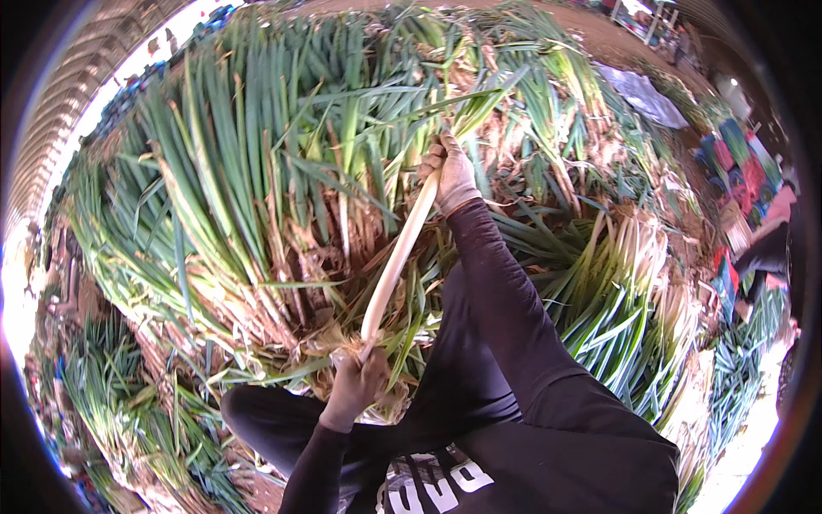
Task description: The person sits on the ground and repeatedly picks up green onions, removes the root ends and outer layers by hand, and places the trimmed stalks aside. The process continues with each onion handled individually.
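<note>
A long white-stemmed leek-like green onion (399,257) stretches slantwise between my two gloved hands. My right hand (451,168) grips it near the top, where the pale stem turns to green leaves (478,110). At the lower end my left hand (357,380) is closed around the root area. Brown roots and dry, papery skin (334,344) show beside my left fingers. Exactly how those fingers sit on the roots is partly hidden. Loose leaves and peelings lie beneath the stem, between my bent legs (276,411).
A dense bank of unpeeled green onions (257,173) rises in front of me. To my right lies a pile of cleaner, white-stemmed ones (616,276). More bundles (122,392) lie at the lower left. Another person's dark-clothed limb (764,254) shows at the far right, near coloured bags (748,173).
</note>
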Demonstrator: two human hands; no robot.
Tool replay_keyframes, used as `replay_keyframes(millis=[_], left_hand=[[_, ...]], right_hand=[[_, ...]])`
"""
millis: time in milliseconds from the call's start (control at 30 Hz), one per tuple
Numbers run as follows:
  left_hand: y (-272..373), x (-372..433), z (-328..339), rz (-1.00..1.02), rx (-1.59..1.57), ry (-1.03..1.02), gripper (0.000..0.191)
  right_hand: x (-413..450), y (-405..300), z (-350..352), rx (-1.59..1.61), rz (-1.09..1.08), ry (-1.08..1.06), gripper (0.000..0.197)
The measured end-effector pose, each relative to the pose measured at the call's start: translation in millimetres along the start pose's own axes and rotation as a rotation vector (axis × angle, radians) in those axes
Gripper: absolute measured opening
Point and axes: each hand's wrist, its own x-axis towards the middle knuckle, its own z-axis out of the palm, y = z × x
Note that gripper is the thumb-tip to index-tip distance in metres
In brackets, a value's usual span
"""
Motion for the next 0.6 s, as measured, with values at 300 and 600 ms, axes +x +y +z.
replay_keyframes(millis=[300, 600], left_hand=[[84, -66, -26, 0.081, 0.653, 0.117, 0.045], [40, -155, -111, 0.141, 0.348, 0.429, 0.032]], right_hand=[[-12, 1, 2, 0.009, 0.026, -0.115, 0.027], [0, -113, -25, 0.024, -0.342, 0.126, 0.028]])
